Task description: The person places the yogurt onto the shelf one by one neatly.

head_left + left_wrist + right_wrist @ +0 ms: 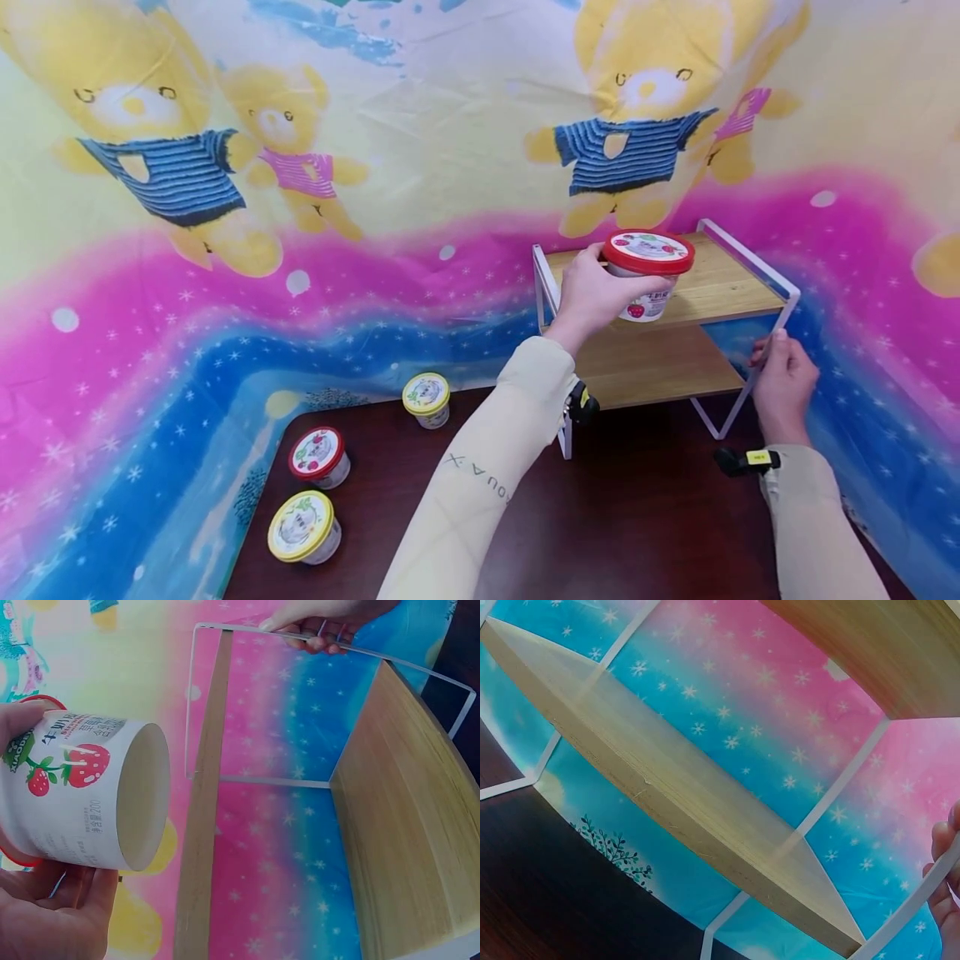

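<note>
My left hand (592,292) grips a white paper tub (82,787) with a red lid (648,250) and strawberries printed on its side. In the head view the tub overlaps the top board of a two-tier wooden shelf (720,287) with a white metal frame. The left wrist view shows the underside of the tub beside the shelf's boards. At the shelf's right side, my right hand (783,383) pinches the white frame bar (911,900) between thumb and fingers. The shelf's lower board (652,787) shows bare wood in the right wrist view.
On the left of the dark red table (637,517) stand a yellow-lidded tub (426,398), a red-lidded tub (318,457) and a larger-looking yellow-lidded tub (303,529). A printed cloth (420,208) with bears and snowflakes hangs behind the table and along its sides.
</note>
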Demonstrator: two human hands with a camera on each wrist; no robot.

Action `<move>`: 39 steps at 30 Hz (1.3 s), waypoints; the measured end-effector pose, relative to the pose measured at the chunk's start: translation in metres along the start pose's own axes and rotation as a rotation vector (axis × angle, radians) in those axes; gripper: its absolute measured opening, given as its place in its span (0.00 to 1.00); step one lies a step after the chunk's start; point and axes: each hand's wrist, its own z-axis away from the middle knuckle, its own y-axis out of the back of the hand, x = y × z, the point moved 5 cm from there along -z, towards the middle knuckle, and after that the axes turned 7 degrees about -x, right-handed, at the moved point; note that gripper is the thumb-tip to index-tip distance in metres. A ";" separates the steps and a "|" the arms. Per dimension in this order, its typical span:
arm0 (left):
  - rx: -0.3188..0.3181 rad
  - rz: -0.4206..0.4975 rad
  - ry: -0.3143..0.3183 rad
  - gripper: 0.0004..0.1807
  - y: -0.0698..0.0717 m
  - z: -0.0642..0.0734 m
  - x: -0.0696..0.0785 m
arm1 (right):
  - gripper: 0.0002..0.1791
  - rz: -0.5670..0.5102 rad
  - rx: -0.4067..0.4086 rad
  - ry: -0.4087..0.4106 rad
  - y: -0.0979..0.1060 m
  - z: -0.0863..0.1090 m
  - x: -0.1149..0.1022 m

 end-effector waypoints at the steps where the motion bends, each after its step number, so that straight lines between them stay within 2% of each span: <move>1: 0.001 -0.012 0.007 0.45 -0.001 0.000 -0.001 | 0.26 0.002 -0.004 -0.002 0.000 0.000 0.000; 9: 0.009 -0.051 0.034 0.45 0.000 -0.005 -0.005 | 0.26 -0.019 -0.017 0.002 -0.001 -0.001 0.004; 19: -0.012 -0.102 0.070 0.46 0.003 -0.011 -0.006 | 0.25 -0.008 -0.009 -0.001 -0.001 -0.001 0.003; 27: -0.056 -0.215 0.071 0.50 0.008 -0.012 -0.005 | 0.26 -0.004 -0.009 0.003 -0.001 -0.002 0.004; 31: -0.064 -0.259 0.078 0.50 0.012 -0.013 -0.008 | 0.26 -0.036 -0.006 -0.006 -0.002 -0.001 0.003; 39: -0.128 -0.205 0.036 0.50 0.021 -0.019 -0.015 | 0.25 -0.059 -0.008 -0.058 -0.001 -0.001 0.003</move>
